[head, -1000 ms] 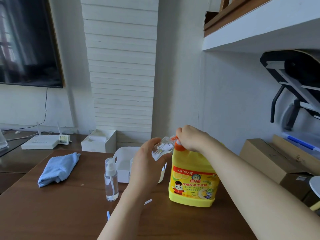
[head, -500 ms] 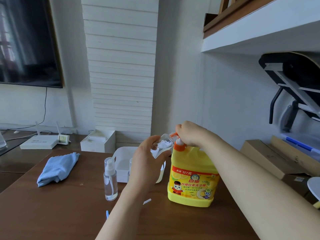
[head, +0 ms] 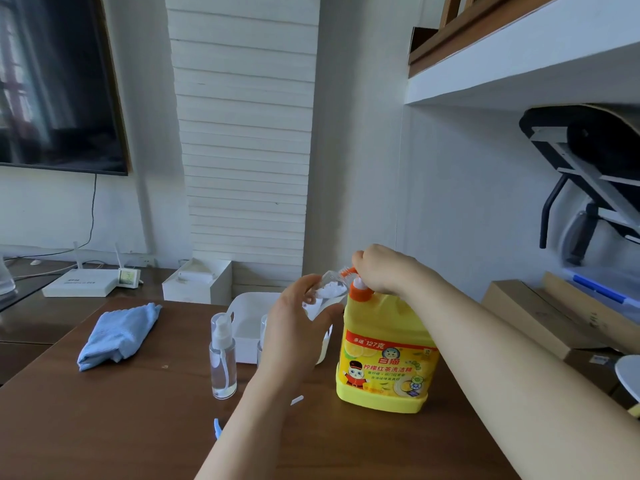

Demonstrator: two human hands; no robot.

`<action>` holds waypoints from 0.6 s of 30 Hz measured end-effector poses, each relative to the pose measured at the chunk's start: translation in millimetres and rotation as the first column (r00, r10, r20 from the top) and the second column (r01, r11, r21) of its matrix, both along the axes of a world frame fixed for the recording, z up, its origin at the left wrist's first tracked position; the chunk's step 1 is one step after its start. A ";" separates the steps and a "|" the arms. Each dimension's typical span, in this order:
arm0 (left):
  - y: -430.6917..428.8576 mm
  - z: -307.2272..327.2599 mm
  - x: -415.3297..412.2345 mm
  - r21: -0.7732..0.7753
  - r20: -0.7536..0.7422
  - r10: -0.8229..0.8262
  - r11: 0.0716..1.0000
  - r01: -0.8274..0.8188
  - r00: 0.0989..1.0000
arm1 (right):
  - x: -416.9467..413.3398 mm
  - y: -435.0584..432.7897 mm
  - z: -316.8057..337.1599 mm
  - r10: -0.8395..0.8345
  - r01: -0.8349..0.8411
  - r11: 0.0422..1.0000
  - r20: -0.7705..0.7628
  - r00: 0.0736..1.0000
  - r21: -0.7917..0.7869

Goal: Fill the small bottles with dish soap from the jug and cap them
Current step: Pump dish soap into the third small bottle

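From my remote seat, the small clear bottle (head: 328,293) is what I look at first: it is held up off the table, tilted, with its mouth close beside the top of the yellow jug (head: 384,358). The left hand (head: 294,329) grips it, fingers and thumb curled round its body, and some white shows inside, though I cannot tell what it is. The jug stands upright on the brown table (head: 104,431), label facing me. The right hand (head: 384,268) sits on top of it with fingers curled tight together over the orange cap (head: 359,293); whether the cap is lifted or pressed I cannot tell. Just left of the left wrist a capped spray bottle (head: 222,355) stands upright, apart from the jug, with clear liquid low inside. Behind it lies a white tray (head: 242,329), and another bottle stands mostly hidden behind the left hand. Further left on the table a folded blue cloth (head: 117,332) lies well apart from the bottles. Against the back wall I see a white box (head: 197,280) and a white router (head: 79,283), with a dark screen (head: 52,81) above them. Cardboard boxes (head: 530,317) sit off to the right.
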State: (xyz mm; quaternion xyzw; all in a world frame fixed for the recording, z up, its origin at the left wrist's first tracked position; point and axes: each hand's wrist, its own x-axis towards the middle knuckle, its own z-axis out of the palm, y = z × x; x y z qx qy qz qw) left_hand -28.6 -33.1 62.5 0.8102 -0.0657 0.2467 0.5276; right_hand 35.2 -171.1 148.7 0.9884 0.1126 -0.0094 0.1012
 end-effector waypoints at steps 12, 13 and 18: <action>1.2 1.4 1.1 0.013 -0.015 -0.003 1.000 0.003 1.000 | 0.6 0.3 -8.5 0.011 -0.012 0.999 0.035 0.999 0.045; 1.4 0.6 0.4 0.028 -0.014 -0.004 1.000 0.004 1.000 | 0.7 -0.3 -11.9 0.013 -0.015 0.999 0.038 0.999 0.040; 0.9 -0.4 -1.2 0.048 -0.010 0.006 0.999 -0.006 1.000 | -0.2 -1.1 -14.8 0.017 -0.017 1.000 0.026 1.000 -0.001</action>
